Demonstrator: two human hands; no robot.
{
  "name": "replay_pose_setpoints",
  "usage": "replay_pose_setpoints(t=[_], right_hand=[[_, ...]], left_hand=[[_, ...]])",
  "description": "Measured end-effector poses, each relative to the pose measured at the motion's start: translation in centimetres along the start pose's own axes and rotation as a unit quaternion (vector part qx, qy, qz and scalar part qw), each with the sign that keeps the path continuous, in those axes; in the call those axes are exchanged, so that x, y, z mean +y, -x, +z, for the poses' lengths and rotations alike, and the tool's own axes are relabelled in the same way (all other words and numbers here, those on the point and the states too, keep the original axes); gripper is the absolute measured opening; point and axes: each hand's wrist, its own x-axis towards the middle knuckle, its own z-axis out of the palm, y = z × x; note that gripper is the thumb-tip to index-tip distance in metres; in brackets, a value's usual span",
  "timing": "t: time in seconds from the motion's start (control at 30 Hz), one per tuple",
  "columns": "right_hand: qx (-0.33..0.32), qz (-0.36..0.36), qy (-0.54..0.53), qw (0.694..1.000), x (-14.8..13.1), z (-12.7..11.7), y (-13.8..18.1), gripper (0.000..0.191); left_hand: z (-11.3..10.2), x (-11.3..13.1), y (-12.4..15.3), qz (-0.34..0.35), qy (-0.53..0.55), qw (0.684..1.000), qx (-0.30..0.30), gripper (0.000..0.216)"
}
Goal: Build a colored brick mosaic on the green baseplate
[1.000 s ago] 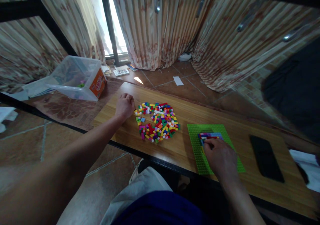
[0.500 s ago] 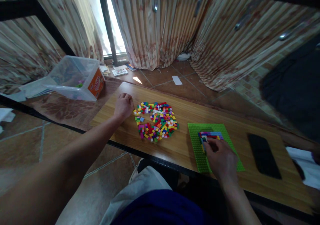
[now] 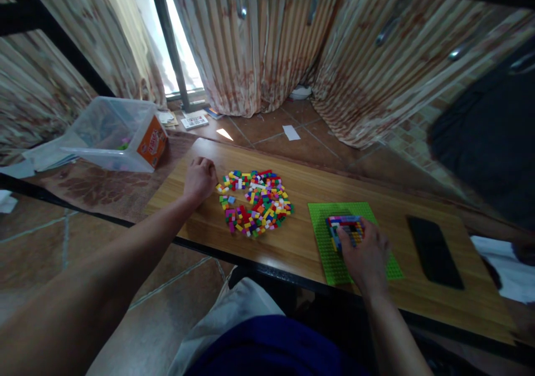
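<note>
My left hand (image 3: pixel 199 179) rests on the wooden table at the left edge of a loose pile of small coloured toy bricks (image 3: pixel 267 203). Its fingers are curled closed, and whatever they may hold is hidden. On the right, a low rectangular build of coloured bricks (image 3: pixel 343 220) sits on a green baseplate (image 3: pixel 321 259). My right hand (image 3: pixel 370 256) reaches over that build, thumb by its near left part and fingers by its right side. Thumb and fingers are spread apart, with no loose brick visible between them. The hand covers the build's near right part.
A black phone-like slab (image 3: pixel 434 252) lies on the table (image 3: pixel 292 253) right of the baseplate. Beyond the table's left end stands a clear plastic box (image 3: pixel 112 142) with an orange label. Curtains (image 3: pixel 234 58) hang behind. Part of a dark-clothed person (image 3: pixel 493 136) appears at right.
My right thumb and fingers, formerly close together at the build's left corner, have spread apart, uncovering more of the build. My left hand stays beside the pile. The view has shifted slightly.
</note>
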Motion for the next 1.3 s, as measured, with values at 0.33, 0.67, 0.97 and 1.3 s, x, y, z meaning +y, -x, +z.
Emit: replay_pose_setpoints(t=[0.33,0.67,0.97,1.3], right_hand=[[0.008,0.053,-0.083,0.995,0.3,0.9,0.2,0.071],[-0.029,0.022,-0.068,0.997,0.8,-0.8,-1.1,0.065],[-0.038,0.019,-0.003,0.999,0.2,-0.3,1.3,0.058],[-0.027,0.068,0.029,0.997,-2.6,-1.3,-0.1,0.076]], left_hand=[[-0.1,0.1,-0.1,0.014,-0.030,0.999,-0.001,0.020],[0.1,-0.3,-0.2,0.030,-0.039,0.999,0.012,0.019],[-0.1,-0.3,-0.2,0.028,-0.046,0.998,0.016,0.021],[-0.5,-0.3,-0.3,0.035,-0.068,0.997,0.013,0.027]])
